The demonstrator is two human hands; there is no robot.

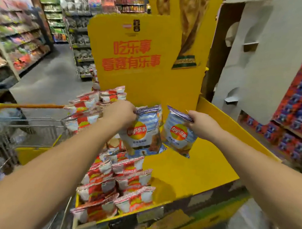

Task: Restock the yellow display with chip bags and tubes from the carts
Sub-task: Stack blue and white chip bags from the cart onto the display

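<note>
My left hand (pixel 121 112) pinches the top edge of a blue-and-white chip bag (pixel 142 132) above the back of the yellow display (pixel 183 173). Beside it my right hand (pixel 202 125) pinches the top of a second blue-and-white chip bag (pixel 179 134). Both bags hang upright over the display's tray, close to its tall yellow back panel (pixel 134 56). Rows of red-and-white chip bags (pixel 120 182) fill the tray's left side. The right part of the tray is bare yellow board.
A wire shopping cart (pixel 25 129) with an orange handle stands left of the display, several red-and-white bags (pixel 85 111) stacked along its right edge. Store shelves (pixel 14 44) line the aisle at far left. A white cardboard stand (pixel 259 69) and stacked red-and-blue packs (pixel 298 120) rise at right.
</note>
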